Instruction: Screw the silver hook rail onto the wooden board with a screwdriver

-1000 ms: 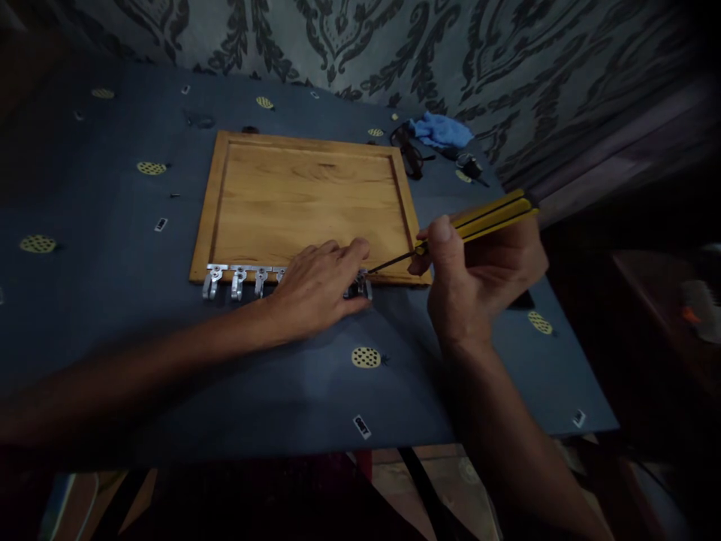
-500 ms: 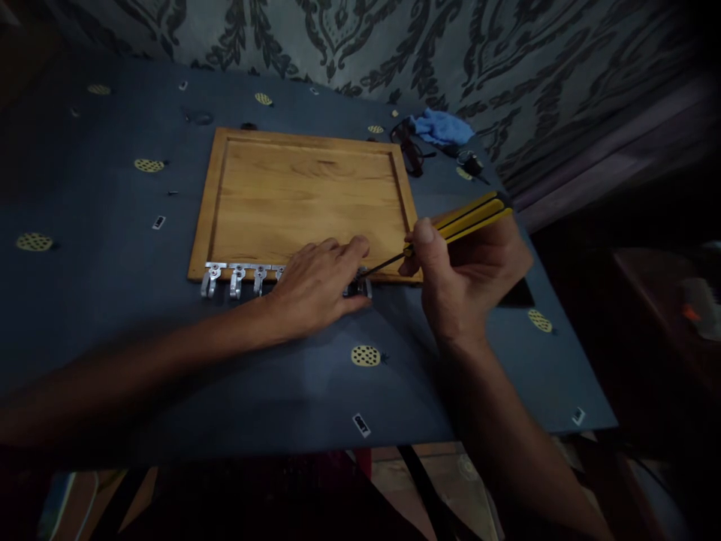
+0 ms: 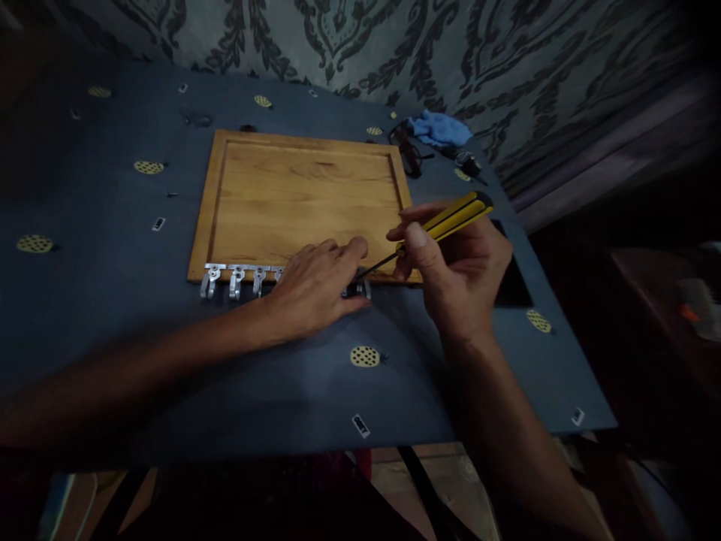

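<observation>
The screwdriver handle [image 3: 455, 217] is striped yellow and black, the board [image 3: 309, 195] is toned honey-brown, and the blue-grey tabletop [image 3: 304, 398] is printed with yellow, dark-spotted pineapples [image 3: 365, 356]

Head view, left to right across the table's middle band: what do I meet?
Small dark screw-like piece → leftmost silver metal hook → bare left hand → yellow-and-black screwdriver handle → flat black object, partly hidden.

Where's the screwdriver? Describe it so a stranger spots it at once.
On the blue table, find the framed wooden board. By its near right corner, the right hand holds the screwdriver slantwise. Its yellow and black handle sets it apart from the silvery metal fittings along the board's near edge.
</observation>
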Available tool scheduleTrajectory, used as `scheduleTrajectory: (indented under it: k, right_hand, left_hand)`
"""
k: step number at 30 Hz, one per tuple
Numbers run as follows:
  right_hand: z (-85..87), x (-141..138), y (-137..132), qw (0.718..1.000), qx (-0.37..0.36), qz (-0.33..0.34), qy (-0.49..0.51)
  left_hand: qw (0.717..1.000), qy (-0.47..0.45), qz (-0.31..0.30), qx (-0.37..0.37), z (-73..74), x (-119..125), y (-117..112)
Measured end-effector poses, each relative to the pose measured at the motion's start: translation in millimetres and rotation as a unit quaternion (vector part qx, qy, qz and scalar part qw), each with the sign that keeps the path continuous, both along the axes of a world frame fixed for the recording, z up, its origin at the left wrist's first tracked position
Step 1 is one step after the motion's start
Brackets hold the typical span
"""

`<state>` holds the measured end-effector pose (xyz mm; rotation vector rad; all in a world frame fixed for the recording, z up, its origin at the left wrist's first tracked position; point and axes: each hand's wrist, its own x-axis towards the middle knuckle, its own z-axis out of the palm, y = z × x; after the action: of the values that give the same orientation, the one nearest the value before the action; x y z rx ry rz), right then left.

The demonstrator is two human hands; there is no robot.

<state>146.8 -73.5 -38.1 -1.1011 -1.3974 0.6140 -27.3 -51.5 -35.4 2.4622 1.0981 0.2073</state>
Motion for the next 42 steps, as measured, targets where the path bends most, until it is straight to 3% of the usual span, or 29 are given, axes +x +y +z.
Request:
scheduleTrajectory:
  k: [5, 15, 24, 28, 35, 42]
  right_hand:
    - [1.6, 6, 0, 0.999, 0.014, 0.025, 0.014]
    - [6.0, -1, -3, 0.999, 0.038, -0.024, 0.016]
    - [10.5, 12, -3, 0.998, -0.012, 0.063, 0.016]
    - [9.7, 10, -4, 1.000, 0.011, 0.024, -0.004]
    - [7.1, 2, -9, 0.985, 0.066, -0.114, -0.108]
    - [-1.1, -4, -11, 0.974, 0.123, -0.156, -0.106]
  left_hand:
    - [1.000, 0.004, 0.004, -0.004, 0.4, 0, 0]
    - [1.000, -0.009, -0.002, 0.023, -1.8, -1, 0]
    - [1.000, 0.004, 0.000, 0.010, -0.9, 1, 0]
    - [1.000, 0.005, -0.001, 0.007, 0.6, 0, -1]
    - [1.000, -0.002, -0.002, 0.015, -3.2, 0, -1]
    - [1.000, 0.014, 0.004, 0.000, 1.7, 1, -1]
